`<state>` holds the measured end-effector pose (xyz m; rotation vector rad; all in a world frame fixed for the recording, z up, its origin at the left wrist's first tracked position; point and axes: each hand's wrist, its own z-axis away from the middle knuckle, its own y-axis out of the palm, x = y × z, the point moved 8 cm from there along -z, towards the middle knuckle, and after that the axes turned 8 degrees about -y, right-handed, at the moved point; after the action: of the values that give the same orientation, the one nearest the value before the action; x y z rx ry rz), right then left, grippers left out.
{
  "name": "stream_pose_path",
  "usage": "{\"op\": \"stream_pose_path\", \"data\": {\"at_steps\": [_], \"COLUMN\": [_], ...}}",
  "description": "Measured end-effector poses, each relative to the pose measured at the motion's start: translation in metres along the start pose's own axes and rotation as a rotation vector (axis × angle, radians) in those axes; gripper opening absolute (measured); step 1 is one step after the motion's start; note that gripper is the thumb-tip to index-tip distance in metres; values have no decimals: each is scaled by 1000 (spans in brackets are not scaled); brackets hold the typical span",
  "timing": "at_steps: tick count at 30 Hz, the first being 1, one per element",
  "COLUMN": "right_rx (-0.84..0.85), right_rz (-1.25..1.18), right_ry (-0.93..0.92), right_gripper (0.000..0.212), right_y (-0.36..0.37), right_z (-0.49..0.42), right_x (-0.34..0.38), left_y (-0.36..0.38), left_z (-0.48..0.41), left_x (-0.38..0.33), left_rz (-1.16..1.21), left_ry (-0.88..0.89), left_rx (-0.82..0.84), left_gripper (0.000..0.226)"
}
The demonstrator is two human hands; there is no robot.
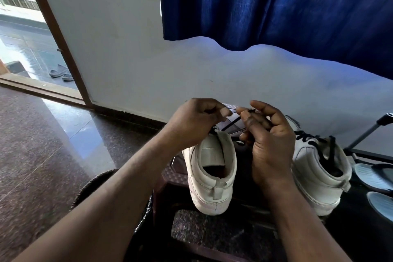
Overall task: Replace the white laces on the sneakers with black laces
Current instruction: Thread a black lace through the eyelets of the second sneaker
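Observation:
Two white sneakers stand heel-toward-me on a dark brown plastic stool (pixel 170 173). Above the front of the left sneaker (pixel 212 174), my left hand (pixel 195 122) pinches a thin black lace (pixel 231 109). That lace runs taut across to my right hand (pixel 268 136), whose fingers pinch its other part. A second black strand (pixel 231 123) slants down between the hands toward the shoe. The right sneaker (pixel 316 168) carries a black lace (pixel 308 139) threaded through its eyelets. My hands hide the left sneaker's eyelets. No white laces are in view.
A white wall and a blue curtain (pixel 276 4) are close behind the stool. A metal rack (pixel 365 132) with pale blue sandals (pixel 374 174) stands at the right. An open doorway (pixel 27 34) at the left shows grey slippers (pixel 60 72) outside. Polished stone floor lies to the left.

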<state>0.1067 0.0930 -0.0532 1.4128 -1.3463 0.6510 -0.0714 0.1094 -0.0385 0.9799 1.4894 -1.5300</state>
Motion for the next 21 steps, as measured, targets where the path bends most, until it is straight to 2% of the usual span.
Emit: {"op": "stream_pose_path", "data": {"at_steps": [3, 7, 12, 16, 21], "right_rx": [27, 13, -71, -144, -94], "right_rz": [15, -10, -106, -138, -117], "right_ry": [-52, -64, -11, 27, 28], "right_gripper": [31, 35, 38, 40, 39], "right_y": [4, 4, -5, -19, -13], "right_z": [2, 2, -4, -11, -7], "right_x": [9, 17, 18, 16, 17], "left_y": [18, 17, 9, -4, -9], "left_z": [4, 10, 16, 11, 8], "left_x": [-12, -23, -27, -11, 2], "left_rz": [12, 25, 32, 8, 53], "left_ry": [61, 134, 176, 107, 47], "left_rx": [105, 89, 87, 49, 34], "left_gripper": [28, 13, 10, 9, 6]}}
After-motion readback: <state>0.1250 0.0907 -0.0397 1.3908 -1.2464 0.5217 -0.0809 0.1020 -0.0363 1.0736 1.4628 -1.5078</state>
